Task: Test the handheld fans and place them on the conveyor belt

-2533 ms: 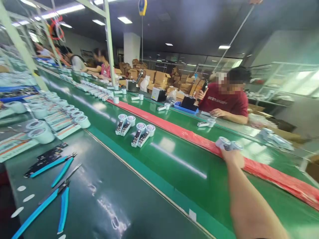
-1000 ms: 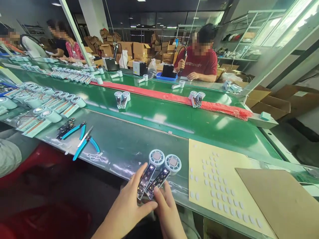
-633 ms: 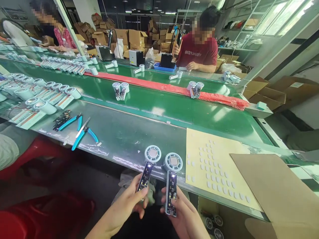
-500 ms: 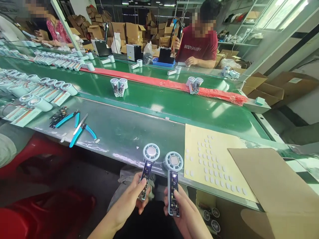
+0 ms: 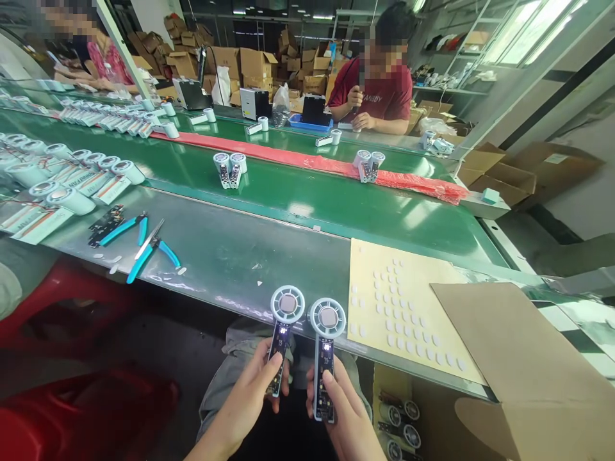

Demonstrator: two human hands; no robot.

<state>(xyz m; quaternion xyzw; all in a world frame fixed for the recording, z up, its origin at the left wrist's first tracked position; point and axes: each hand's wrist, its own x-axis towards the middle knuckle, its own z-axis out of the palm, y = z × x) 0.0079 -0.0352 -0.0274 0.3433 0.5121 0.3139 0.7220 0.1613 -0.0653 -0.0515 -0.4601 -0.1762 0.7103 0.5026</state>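
Two fan units are in hand, one per hand, held side by side just off the near edge of the workbench [image 5: 230, 256]. The left hand [image 5: 254, 390] has thumb and fingers closed narrowly round the bare circuit-board handle of the left fan unit [image 5: 283, 333]; the right hand [image 5: 343, 413] grips the board of the right fan unit [image 5: 325, 352] the same way, thumb pressed on its face. Both round fan heads point away from the person, toward the bench.

Progress, as a judgement: both boards are still uncovered, so assembly looks partway at most. The pad sheet [image 5: 398, 307] just right of the fans has gaps in its rows of white pads, which suggests some are already used. Two pairs of like units sit on the conveyor belt [image 5: 336, 211], well apart.

Hard to tell: whether small lights on the boards are lit; the fingers under each board; the contents of the box [image 5: 398, 416] below the bench, partly cut off.
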